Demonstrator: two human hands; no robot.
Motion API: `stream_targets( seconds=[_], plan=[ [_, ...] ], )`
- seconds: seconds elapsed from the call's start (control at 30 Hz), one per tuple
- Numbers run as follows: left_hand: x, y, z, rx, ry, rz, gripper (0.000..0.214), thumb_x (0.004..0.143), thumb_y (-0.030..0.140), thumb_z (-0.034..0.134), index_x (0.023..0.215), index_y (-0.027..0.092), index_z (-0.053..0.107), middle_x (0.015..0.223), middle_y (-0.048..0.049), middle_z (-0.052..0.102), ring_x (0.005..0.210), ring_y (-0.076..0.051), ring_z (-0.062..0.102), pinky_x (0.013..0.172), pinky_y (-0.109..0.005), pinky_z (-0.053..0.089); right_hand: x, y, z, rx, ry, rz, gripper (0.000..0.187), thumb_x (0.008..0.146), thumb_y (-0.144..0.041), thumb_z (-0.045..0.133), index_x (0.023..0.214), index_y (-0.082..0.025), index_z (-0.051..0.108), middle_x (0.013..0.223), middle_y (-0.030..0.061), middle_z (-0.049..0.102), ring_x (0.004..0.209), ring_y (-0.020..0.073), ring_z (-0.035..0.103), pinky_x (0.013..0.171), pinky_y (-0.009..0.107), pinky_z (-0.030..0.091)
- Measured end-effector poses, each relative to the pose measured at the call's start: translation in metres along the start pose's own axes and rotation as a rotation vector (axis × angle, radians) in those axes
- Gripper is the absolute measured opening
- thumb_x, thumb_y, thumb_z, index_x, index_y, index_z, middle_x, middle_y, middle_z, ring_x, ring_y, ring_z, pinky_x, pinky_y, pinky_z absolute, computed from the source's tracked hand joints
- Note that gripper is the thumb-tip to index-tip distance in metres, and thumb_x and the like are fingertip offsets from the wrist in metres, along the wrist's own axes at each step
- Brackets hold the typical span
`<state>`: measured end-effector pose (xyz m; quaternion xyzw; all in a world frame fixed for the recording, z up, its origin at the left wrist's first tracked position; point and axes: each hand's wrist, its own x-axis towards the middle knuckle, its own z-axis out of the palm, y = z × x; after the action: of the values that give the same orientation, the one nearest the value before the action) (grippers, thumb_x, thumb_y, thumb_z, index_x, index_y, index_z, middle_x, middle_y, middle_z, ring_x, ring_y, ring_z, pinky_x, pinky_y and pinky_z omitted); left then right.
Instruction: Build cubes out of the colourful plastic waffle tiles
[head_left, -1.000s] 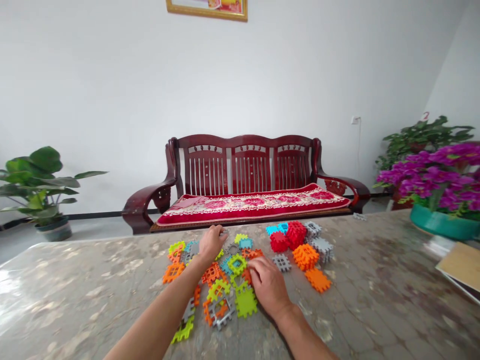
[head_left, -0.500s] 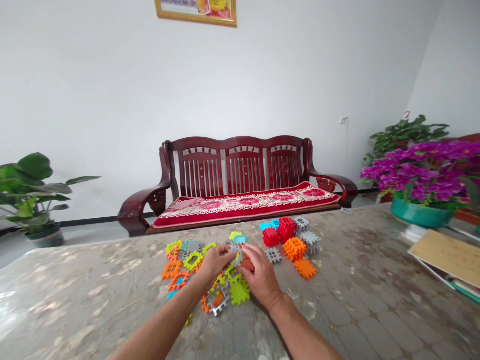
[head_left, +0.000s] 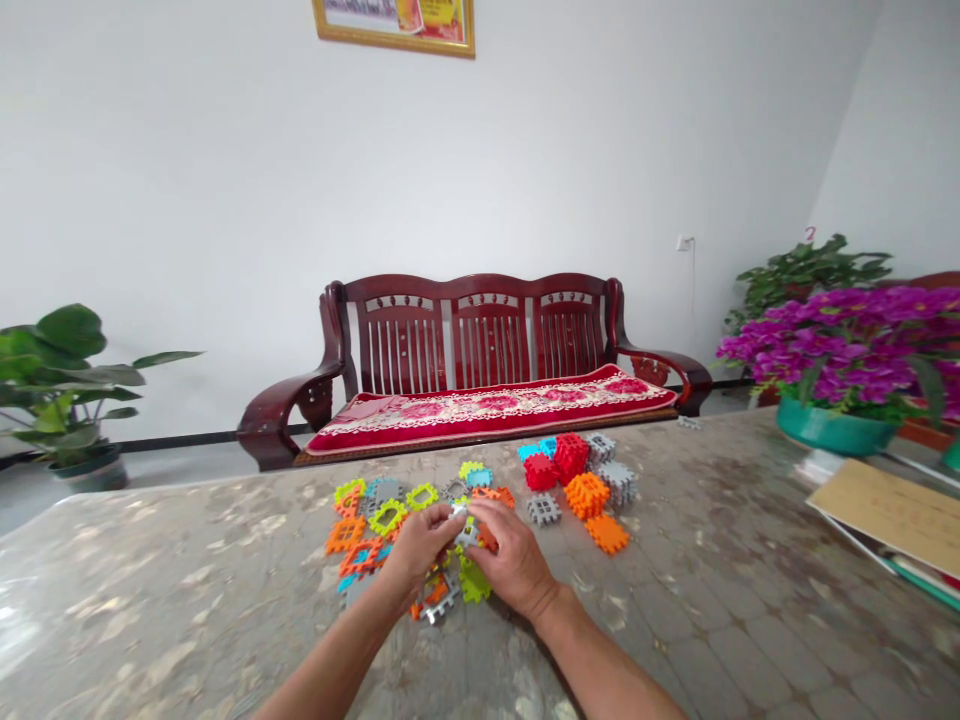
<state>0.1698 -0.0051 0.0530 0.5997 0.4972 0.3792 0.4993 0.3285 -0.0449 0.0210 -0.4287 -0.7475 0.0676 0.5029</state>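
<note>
Both my hands meet over a scatter of flat interlocking plastic tiles (head_left: 375,530) in orange, lime, blue and grey on the marbled table (head_left: 712,600). My left hand (head_left: 416,552) and my right hand (head_left: 510,560) are both closed in a pinch on a small grey tile (head_left: 465,528) held between them, just above the pile. An orange piece shows under my right fingers. To the right stand assembled cubes: red (head_left: 559,462), orange (head_left: 587,495) and grey (head_left: 619,482). A loose grey tile (head_left: 544,510) and an orange tile (head_left: 607,533) lie beside them.
A teal pot of purple flowers (head_left: 840,425) and a brown book on papers (head_left: 892,515) sit at the table's right. Beyond the table stands a dark wooden bench with a red cushion (head_left: 487,405). Potted plants stand at far left (head_left: 60,390) and right.
My left hand came back from the far side of the pile with a grey tile. Both hands have drawn together and toward me, now pinching that tile between them.
</note>
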Motion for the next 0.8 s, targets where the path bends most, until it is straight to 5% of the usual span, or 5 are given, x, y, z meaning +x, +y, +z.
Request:
stream_targets(
  seconds=[0.17,0.3,0.4,0.6,0.8],
  plan=[
    [-0.019,-0.003,-0.046,0.255,0.46,0.19,0.046,0.076,0.052,0.052,0.107,0.021,0.064,0.081,-0.001,0.068,0.072,-0.018,0.063,0.066,-0.028,0.047,0.003,0.013,-0.007,-0.075,0.179,0.055,0.046,0.077,-0.012,0.061,0.122,-0.023,0.059,0.122,0.0079,0.064,0.116,0.0189,0.057,0.103,0.038,0.045],
    [-0.036,-0.022,-0.092,0.261,0.811,0.11,0.042,0.08,0.046,0.046,0.112,0.023,0.062,0.084,-0.0015,0.068,0.075,-0.019,0.065,0.068,-0.029,0.047,0.013,0.038,-0.036,-0.175,0.389,0.143,0.041,0.078,-0.022,0.062,0.119,-0.019,0.06,0.119,0.0114,0.065,0.112,0.0218,0.058,0.1,0.041,0.046],
    [-0.043,-0.037,-0.118,0.263,0.951,0.007,0.038,0.08,0.038,0.044,0.11,0.023,0.063,0.084,-0.0014,0.068,0.075,-0.019,0.065,0.07,-0.029,0.047,0.021,0.059,-0.066,-0.235,0.555,0.267,0.046,0.077,-0.035,0.062,0.118,-0.016,0.061,0.117,0.014,0.065,0.109,0.0243,0.059,0.098,0.043,0.045],
    [-0.042,-0.046,-0.137,0.251,0.994,-0.123,0.041,0.076,0.036,0.047,0.111,0.021,0.064,0.076,-0.0017,0.067,0.076,-0.021,0.065,0.07,-0.031,0.047,0.028,0.1,-0.121,-0.305,0.725,0.617,0.062,0.069,-0.048,0.061,0.121,-0.014,0.059,0.114,0.0153,0.066,0.101,0.0269,0.061,0.09,0.039,0.046],
    [-0.034,-0.043,-0.133,0.311,0.894,-0.141,0.039,0.073,0.032,0.049,0.106,0.022,0.067,0.075,-0.0021,0.069,0.079,-0.023,0.066,0.071,-0.031,0.047,0.034,0.123,-0.153,-0.558,0.551,0.732,0.06,0.069,-0.04,0.062,0.126,-0.019,0.057,0.121,0.0114,0.064,0.108,0.0278,0.059,0.092,0.039,0.043]
  ],
)
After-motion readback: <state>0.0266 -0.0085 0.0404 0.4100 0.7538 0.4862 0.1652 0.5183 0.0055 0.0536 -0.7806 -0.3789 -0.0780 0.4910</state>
